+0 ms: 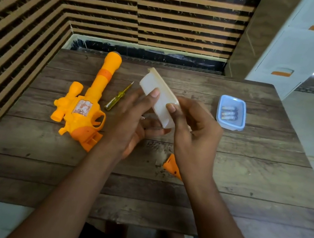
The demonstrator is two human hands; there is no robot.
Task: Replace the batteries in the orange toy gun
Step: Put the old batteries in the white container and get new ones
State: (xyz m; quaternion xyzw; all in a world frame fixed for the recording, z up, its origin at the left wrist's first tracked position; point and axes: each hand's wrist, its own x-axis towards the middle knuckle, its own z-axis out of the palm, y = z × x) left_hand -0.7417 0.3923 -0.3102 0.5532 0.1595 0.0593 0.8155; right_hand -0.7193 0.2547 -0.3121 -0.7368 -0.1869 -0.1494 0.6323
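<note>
We see a surface (246, 176) of dark wooden planks pushed against a wall (46, 5) of tan and black stripes. A white drawer cabinet (302, 50) stands behind its far right corner, and a pale tiled floor (308, 124) lies to the right. Above the middle of the surface both grips hold a white box (161, 98), tilted. The left grip (130, 120) lays its thumb on the box's near face and curls its fingers beneath, and the right grip (192, 129) pinches the cream rim at the lower end. Left of the left grip the orange gun (83, 105) lies flat on the surface, barrel pointing away, with an open slot at its handle end. A screwdriver (118, 96) lies between the gun and the left grip. Below the right grip an orange cover (171, 166) lies on the surface, partly hidden by the wrist. Well right of the right grip a blue tray (241, 123) holds three batteries (229, 114) side by side. The box's walls are cloudy and the grips cover much of it, so we cannot tell what it holds. The left fingers under it are mostly hidden. The lower edge cuts off both forearms, and the dark shapes below the surface are too blurred to make out.
</note>
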